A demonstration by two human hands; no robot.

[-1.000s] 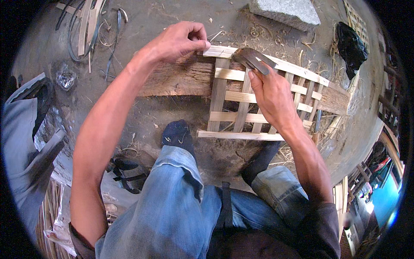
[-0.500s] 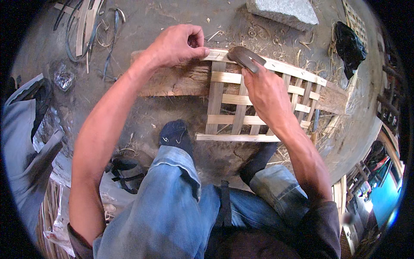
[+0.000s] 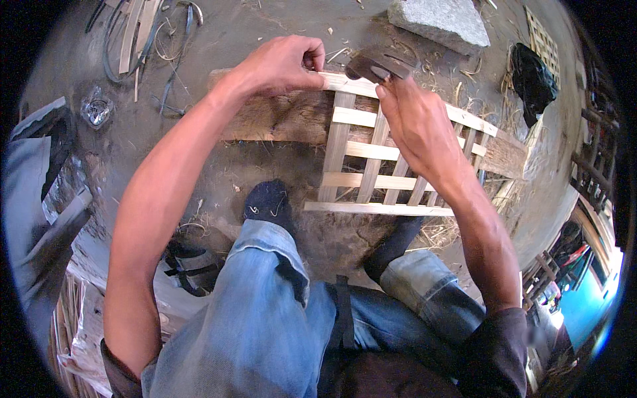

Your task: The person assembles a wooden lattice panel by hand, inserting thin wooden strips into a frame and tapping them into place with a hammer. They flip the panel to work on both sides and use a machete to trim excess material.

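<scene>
1. Head view, the thing worked on: a lattice panel (image 3: 369,149) of pale and grey-brown flat strips lies ahead of the person, beyond the feet, its far part resting over a rough wooden plank (image 3: 279,121). Its long axis runs left to right, and its far edge, a pale top strip (image 3: 472,118), slopes nearer toward the right.
2. Head view, left hand: the left hand (image 3: 286,66) is at the panel's far left corner, fingers curled toward the thumb, the thumb touching the end of the top strip. Whether the fingers pinch the strip or something small cannot be told.
3. Head view, right hand: the right hand (image 3: 419,129) is wrapped around a hammer-like tool (image 3: 391,64), whose handle is hidden. This hand is over the panel's middle, so it covers more of it than the left. The dark metal head is at the top strip, just right of the left thumb; whether it touches cannot be told.
4. Head view, surroundings: a grey stone (image 3: 441,25) lies beyond the panel, with a black plastic bag (image 3: 534,83) to its right.
5. Head view, writing: no brand, label or lettering is readable anywhere.
</scene>
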